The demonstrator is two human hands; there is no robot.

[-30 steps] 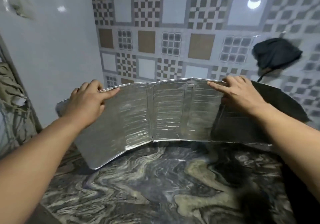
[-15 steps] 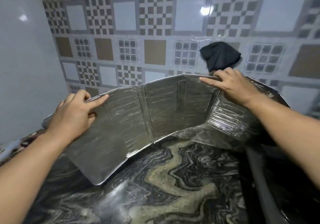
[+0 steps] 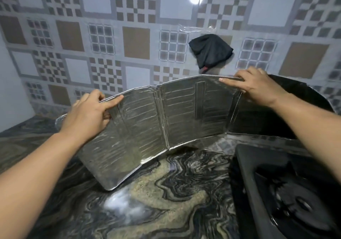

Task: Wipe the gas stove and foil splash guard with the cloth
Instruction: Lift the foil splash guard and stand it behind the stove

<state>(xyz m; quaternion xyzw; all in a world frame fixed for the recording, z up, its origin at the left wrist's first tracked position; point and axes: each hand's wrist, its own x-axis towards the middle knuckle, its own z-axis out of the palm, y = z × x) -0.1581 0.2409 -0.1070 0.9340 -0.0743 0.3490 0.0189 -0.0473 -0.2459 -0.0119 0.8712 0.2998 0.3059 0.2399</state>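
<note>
We pinch the foil splash guard [image 3: 166, 117] by its top edge, left hand [image 3: 88, 117] and right hand [image 3: 256, 87]. It stands left of the gas stove [image 3: 287, 192].

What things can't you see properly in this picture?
- Gas stove: head view, cut off by the right and bottom edges, dark and blurred.
- Foil splash guard: its right panels are in shadow; the left hand and right hand cover parts of its top edge.
- Black cloth-like thing on the wall: what it covers is hidden.
- Wiping cloth: not seen for certain.
</note>
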